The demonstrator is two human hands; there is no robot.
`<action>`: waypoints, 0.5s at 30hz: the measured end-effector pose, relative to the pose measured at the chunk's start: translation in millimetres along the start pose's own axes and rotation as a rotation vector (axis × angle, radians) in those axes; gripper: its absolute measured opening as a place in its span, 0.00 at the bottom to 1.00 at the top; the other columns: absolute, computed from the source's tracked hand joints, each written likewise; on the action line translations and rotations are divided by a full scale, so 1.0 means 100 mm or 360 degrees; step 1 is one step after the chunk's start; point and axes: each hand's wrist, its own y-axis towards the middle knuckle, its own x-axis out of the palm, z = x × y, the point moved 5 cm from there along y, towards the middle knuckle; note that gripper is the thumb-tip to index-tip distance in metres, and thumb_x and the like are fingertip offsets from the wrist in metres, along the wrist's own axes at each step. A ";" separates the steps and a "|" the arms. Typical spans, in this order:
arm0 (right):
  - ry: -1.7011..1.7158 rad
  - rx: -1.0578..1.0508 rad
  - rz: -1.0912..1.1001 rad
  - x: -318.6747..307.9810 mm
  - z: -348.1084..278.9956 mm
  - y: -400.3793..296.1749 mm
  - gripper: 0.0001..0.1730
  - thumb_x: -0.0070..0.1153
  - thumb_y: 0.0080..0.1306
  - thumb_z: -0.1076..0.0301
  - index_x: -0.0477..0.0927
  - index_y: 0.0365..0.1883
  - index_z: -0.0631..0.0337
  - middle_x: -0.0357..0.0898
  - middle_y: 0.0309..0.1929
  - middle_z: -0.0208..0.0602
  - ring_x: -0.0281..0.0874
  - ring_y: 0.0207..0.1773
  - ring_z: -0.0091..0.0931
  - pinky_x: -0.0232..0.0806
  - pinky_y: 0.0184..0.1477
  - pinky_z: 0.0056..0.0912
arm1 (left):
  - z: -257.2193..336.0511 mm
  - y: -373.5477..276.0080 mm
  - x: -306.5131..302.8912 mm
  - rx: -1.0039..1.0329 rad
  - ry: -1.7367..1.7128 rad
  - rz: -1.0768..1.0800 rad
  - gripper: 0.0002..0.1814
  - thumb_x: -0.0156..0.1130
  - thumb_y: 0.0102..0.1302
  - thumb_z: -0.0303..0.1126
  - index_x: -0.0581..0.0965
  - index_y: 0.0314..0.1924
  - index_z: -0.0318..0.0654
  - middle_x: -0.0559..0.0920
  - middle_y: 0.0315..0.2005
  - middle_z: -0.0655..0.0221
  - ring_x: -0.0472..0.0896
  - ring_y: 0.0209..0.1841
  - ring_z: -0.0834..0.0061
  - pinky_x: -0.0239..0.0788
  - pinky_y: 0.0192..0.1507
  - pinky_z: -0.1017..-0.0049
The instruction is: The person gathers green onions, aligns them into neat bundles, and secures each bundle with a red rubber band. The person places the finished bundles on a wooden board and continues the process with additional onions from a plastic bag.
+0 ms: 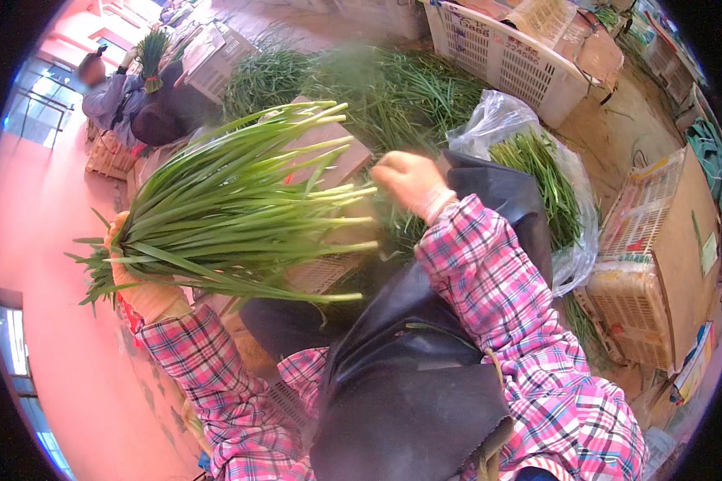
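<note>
My left hand (141, 285), in an orange-tinted glove, grips a large bunch of garlic chives (234, 192) near the leaf tips. The bunch lies sideways in the air, its pale cut ends fanned out to the right. Just beyond those ends is my right hand (410, 180), also gloved, with bent fingers; whether anything is between them is hidden. Under the bunch a flat-topped block (337, 156) shows in part. A black apron (415, 385) covers my lap. Beside my right forearm, a clear plastic bag (580, 264) holds more green stalks (535, 174).
Loose green leaves (385, 90) lie heaped ahead. A white plastic crate (499, 57) stands beyond them, and another crate (623, 288) with cardboard is at right. At upper left a person (111, 105) holds up a tied bunch (152, 54). A pink wall (54, 240) runs along the left.
</note>
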 end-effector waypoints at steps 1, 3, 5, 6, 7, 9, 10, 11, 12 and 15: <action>-0.0247 0.0015 0.0193 -0.14 0.07 0.01 0.11 0.57 0.59 0.65 0.81 0.37 0.61 0.81 0.33 0.37 0.78 0.37 0.25 0.69 0.43 0.29 | 0.00 -0.01 -0.01 0.0049 0.0040 0.0032 0.16 0.53 0.67 0.38 0.75 0.50 0.38 0.77 0.49 0.65 0.73 0.55 0.68 0.68 0.57 0.63; 0.0475 0.0495 0.0170 -0.19 0.25 -0.04 0.11 0.58 0.60 0.64 0.81 0.38 0.61 0.80 0.28 0.38 0.79 0.35 0.28 0.70 0.43 0.29 | 0.02 -0.03 -0.01 -0.0035 0.0076 0.0081 0.17 0.53 0.67 0.39 0.75 0.50 0.38 0.77 0.49 0.64 0.74 0.54 0.67 0.68 0.56 0.63; 0.0146 -0.0305 0.0332 -0.18 -0.08 -0.09 0.17 0.61 0.56 0.63 0.80 0.45 0.57 0.78 0.36 0.39 0.78 0.40 0.33 0.70 0.43 0.30 | -0.02 -0.04 -0.02 -0.0079 0.0032 0.0037 0.17 0.53 0.67 0.39 0.75 0.50 0.37 0.78 0.49 0.64 0.75 0.53 0.67 0.69 0.56 0.64; -0.0081 -0.0817 0.0480 -0.13 -0.42 -0.19 0.20 0.63 0.55 0.63 0.79 0.47 0.55 0.78 0.39 0.40 0.77 0.41 0.34 0.70 0.44 0.31 | 0.00 -0.03 -0.01 -0.0074 -0.0024 -0.0036 0.17 0.53 0.67 0.39 0.75 0.49 0.37 0.78 0.48 0.64 0.75 0.52 0.67 0.69 0.56 0.64; -0.0258 -0.0965 0.0599 -0.10 -0.69 -0.25 0.25 0.65 0.51 0.63 0.78 0.49 0.53 0.76 0.47 0.39 0.77 0.46 0.34 0.70 0.46 0.31 | -0.04 -0.02 -0.01 -0.0079 -0.0091 -0.0109 0.17 0.53 0.67 0.40 0.75 0.49 0.37 0.78 0.48 0.63 0.76 0.52 0.67 0.69 0.56 0.64; -0.0597 -0.1473 0.0626 -0.01 -1.10 -0.25 0.22 0.64 0.52 0.64 0.78 0.47 0.54 0.77 0.44 0.39 0.77 0.46 0.35 0.70 0.47 0.32 | -0.10 0.04 0.04 -0.0143 -0.0035 -0.0206 0.16 0.53 0.67 0.40 0.76 0.48 0.37 0.78 0.47 0.63 0.76 0.51 0.67 0.69 0.55 0.64; -0.0711 -0.1497 0.0522 0.04 -1.09 -0.15 0.20 0.64 0.53 0.65 0.79 0.46 0.55 0.78 0.42 0.38 0.77 0.44 0.33 0.71 0.45 0.31 | -0.10 0.07 0.09 -0.0168 -0.0007 -0.0261 0.16 0.53 0.68 0.40 0.76 0.48 0.37 0.79 0.47 0.63 0.77 0.50 0.67 0.69 0.55 0.64; -0.0824 -0.1519 0.0417 0.11 -1.03 -0.04 0.19 0.63 0.55 0.66 0.79 0.46 0.55 0.79 0.39 0.37 0.78 0.41 0.30 0.71 0.43 0.31 | -0.09 0.08 0.12 -0.0160 -0.0019 -0.0222 0.16 0.53 0.68 0.40 0.76 0.48 0.37 0.79 0.47 0.63 0.77 0.51 0.67 0.70 0.55 0.64; -0.0925 -0.1537 0.0291 0.23 -0.91 0.06 0.17 0.62 0.56 0.68 0.79 0.45 0.56 0.79 0.37 0.36 0.79 0.38 0.28 0.72 0.41 0.30 | -0.12 0.06 0.10 -0.0154 -0.0021 -0.0164 0.16 0.53 0.68 0.40 0.76 0.48 0.37 0.79 0.47 0.63 0.76 0.51 0.67 0.70 0.55 0.64; 0.0026 -0.0758 0.0764 -0.16 -0.45 0.27 0.11 0.57 0.61 0.68 0.79 0.42 0.57 0.81 0.33 0.37 0.78 0.36 0.31 0.71 0.37 0.31 | -0.09 0.01 0.23 -0.0098 0.0010 0.0021 0.17 0.51 0.69 0.41 0.76 0.49 0.37 0.79 0.48 0.63 0.76 0.51 0.66 0.69 0.55 0.63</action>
